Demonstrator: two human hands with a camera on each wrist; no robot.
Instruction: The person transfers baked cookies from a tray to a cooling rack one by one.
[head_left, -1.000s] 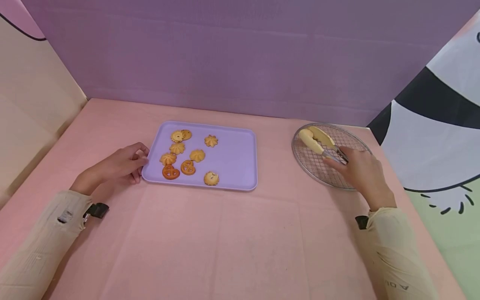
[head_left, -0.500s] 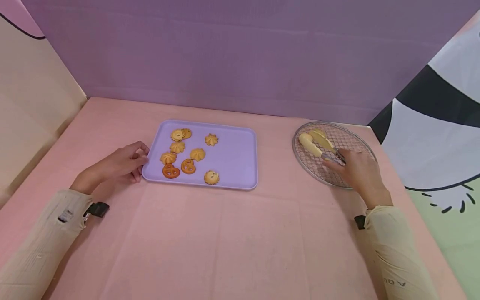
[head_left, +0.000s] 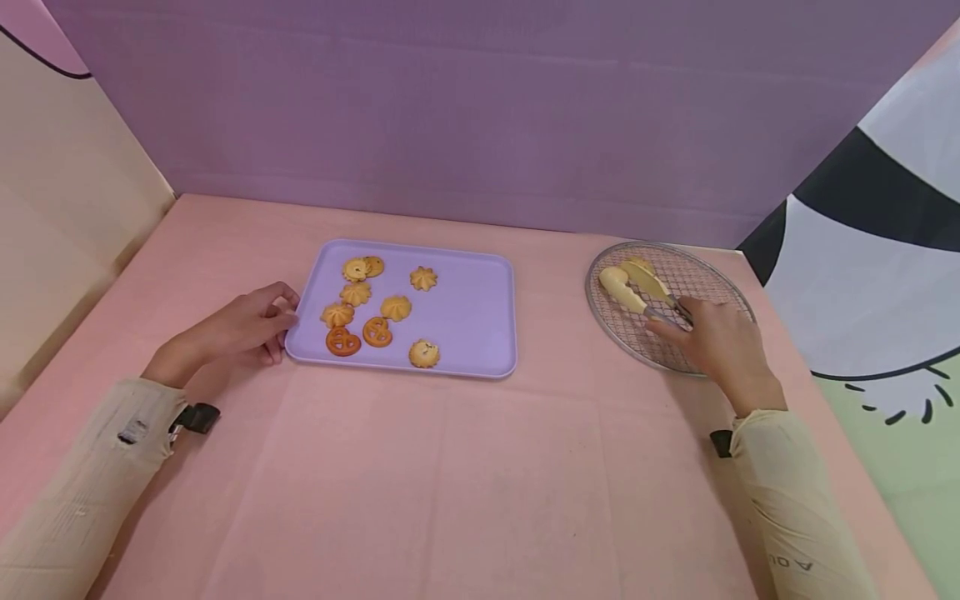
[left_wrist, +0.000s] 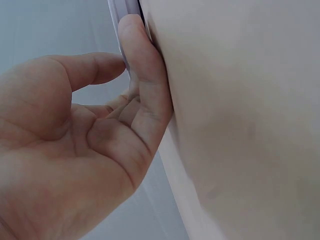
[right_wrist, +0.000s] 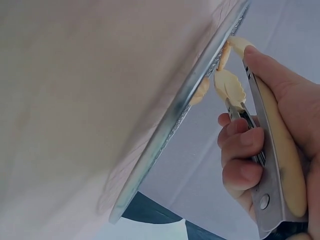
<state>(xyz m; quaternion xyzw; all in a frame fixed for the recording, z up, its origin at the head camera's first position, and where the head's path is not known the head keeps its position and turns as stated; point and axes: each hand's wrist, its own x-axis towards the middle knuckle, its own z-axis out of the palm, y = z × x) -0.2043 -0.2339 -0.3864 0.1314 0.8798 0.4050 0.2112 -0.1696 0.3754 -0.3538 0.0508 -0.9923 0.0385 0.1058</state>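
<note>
At the left edge of a lilac tray, my left hand pinches the rim. In the left wrist view the thumb tip meets the tray rim from one side, with fingers on the other. My right hand grips metal tongs with cream-coloured tips and handle covers, lowered over a round wire rack. In the right wrist view the tong tips stand apart at the rack, with one cookie between them and another cookie beside them. The far tong tip partly hides a cookie in the head view.
Several cookies lie on the tray, among them a star-shaped cookie and a round cookie; pretzels sit near its front left corner. A pink cloth covers the table. A purple wall stands behind.
The tong tips have come down closer to the rack and shifted slightly nearer to me, so a cookie shows behind the far tip. My left hand has stayed at the tray.
</note>
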